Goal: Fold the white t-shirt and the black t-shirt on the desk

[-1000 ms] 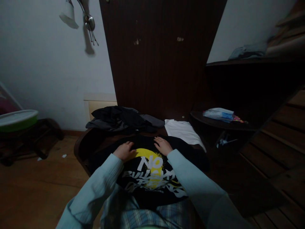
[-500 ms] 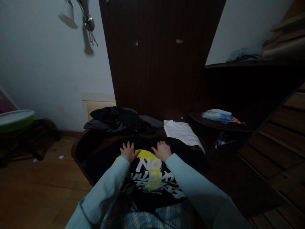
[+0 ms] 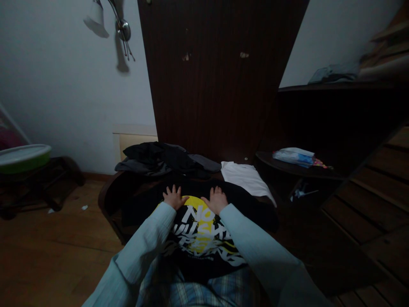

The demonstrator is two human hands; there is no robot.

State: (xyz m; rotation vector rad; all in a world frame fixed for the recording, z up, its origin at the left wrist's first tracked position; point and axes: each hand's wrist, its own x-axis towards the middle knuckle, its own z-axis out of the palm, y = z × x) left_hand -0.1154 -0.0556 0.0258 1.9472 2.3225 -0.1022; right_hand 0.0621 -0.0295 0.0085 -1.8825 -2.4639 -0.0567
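Head camera: I have both bare hands laid on a black T-shirt (image 3: 204, 272), which lies spread in the lower middle of the frame, with a yellow and white print (image 3: 204, 232) on it. My left hand (image 3: 173, 198), left of centre, is palm down with its fingers fanned wide, gripping nothing that I can see. My right hand (image 3: 217, 200), just right of centre, also rests on the cloth, thumb held out from fingers that lie closer together (from here I cannot tell whether their tips press or pinch the fabric). The two thumbs point toward each other across the top of the yellow patch, well short of touching. Pale blue sleeves (image 3: 140, 245) run down to both lower corners, and blue plaid cloth (image 3: 191, 294) fills the bottom edge. Beyond the shirt, a dark heap of clothes (image 3: 153, 155) sits left of the middle and a white cloth (image 3: 247, 179) lies to the right. Further right, a plastic packet (image 3: 295, 157) rests on a dark shelf (image 3: 268, 162); a green tub (image 3: 25, 166) stands at the left edge.
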